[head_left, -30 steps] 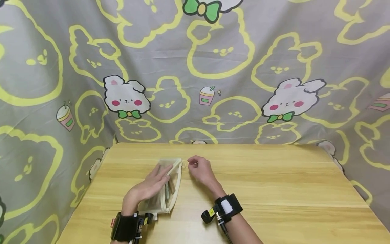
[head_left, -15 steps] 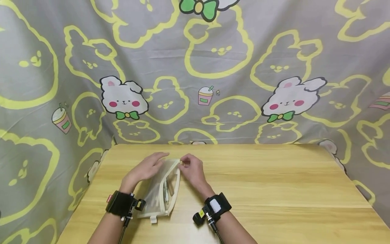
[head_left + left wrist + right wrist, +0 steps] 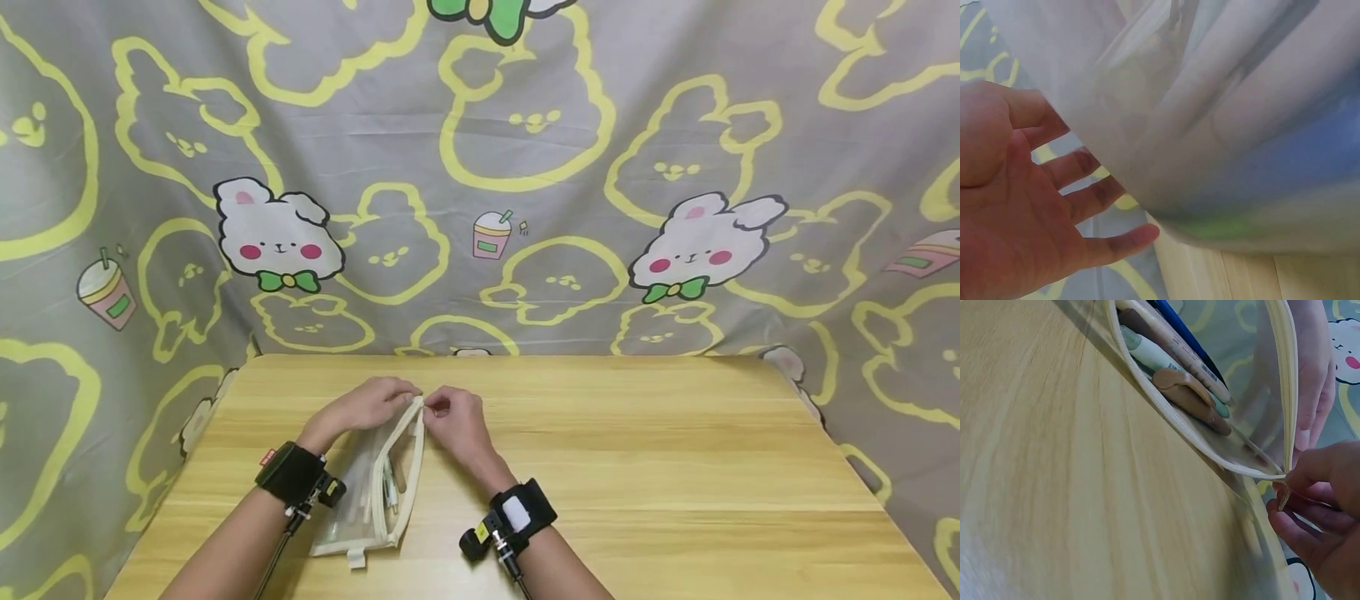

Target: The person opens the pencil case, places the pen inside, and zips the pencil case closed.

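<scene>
A translucent pencil case [image 3: 352, 500] with cream edging stands on the table, its zip gaping along the right side. Pens show inside: a brown one [image 3: 1188, 400], a pale green one [image 3: 1147, 353] and others. My left hand [image 3: 371, 404] holds the case's far end near the corner; its fingertips are partly hidden behind the case in the left wrist view. At that same corner my right hand [image 3: 457, 421] pinches the zip pull [image 3: 1283, 499] between thumb and fingers. A small white tab [image 3: 356, 558] sticks out at the near end.
The wood-grain table [image 3: 637, 467] extends to the right of the case. A grey curtain [image 3: 420, 133] with cartoon prints hangs behind and at both sides. Black camera straps [image 3: 291, 473] sit on both wrists.
My right hand has moved left onto the zip pull at the far corner. My left hand has shifted from lying across the case to its far end. The view has swung slightly right.
</scene>
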